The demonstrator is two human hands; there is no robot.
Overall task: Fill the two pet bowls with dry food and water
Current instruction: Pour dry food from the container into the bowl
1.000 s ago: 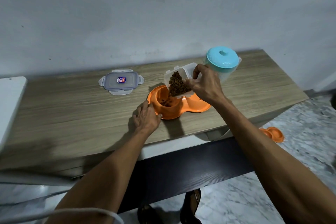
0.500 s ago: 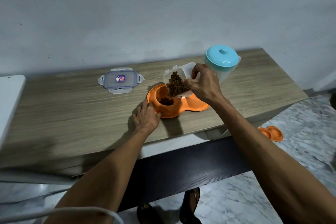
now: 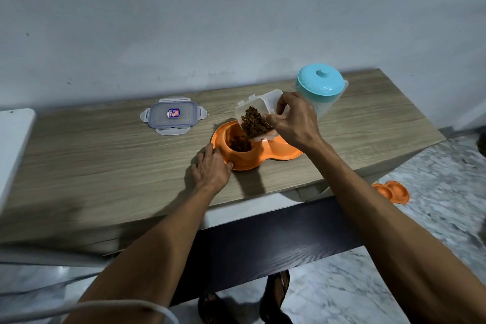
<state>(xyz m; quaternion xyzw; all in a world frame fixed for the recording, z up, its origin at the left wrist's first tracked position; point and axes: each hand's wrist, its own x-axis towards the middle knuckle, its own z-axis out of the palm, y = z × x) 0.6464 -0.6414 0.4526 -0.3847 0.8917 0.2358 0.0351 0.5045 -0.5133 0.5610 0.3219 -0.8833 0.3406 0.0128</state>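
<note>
An orange double pet bowl (image 3: 273, 155) sits on the wooden table (image 3: 105, 166). My right hand (image 3: 297, 121) grips a clear plastic food container (image 3: 256, 116), tilted over the left bowl, with brown kibble (image 3: 253, 123) sliding toward its lower edge. A heap of kibble (image 3: 238, 143) lies in the left bowl. The right bowl is mostly hidden behind my right hand. My left hand (image 3: 211, 168) rests on the table with its fingers against the bowl's left rim. A clear pitcher with a turquoise lid (image 3: 320, 87) stands just behind my right hand.
The container's clear lid (image 3: 172, 114) lies flat on the table, left of the bowl. A second orange double bowl (image 3: 391, 191) lies on the marble floor to the right. A white surface (image 3: 13, 144) borders the table's left end. My feet show below the table's front edge.
More kibble has dropped into the left bowl and its heap has grown. The container stays tilted in my right hand. My left hand has kept its place at the rim.
</note>
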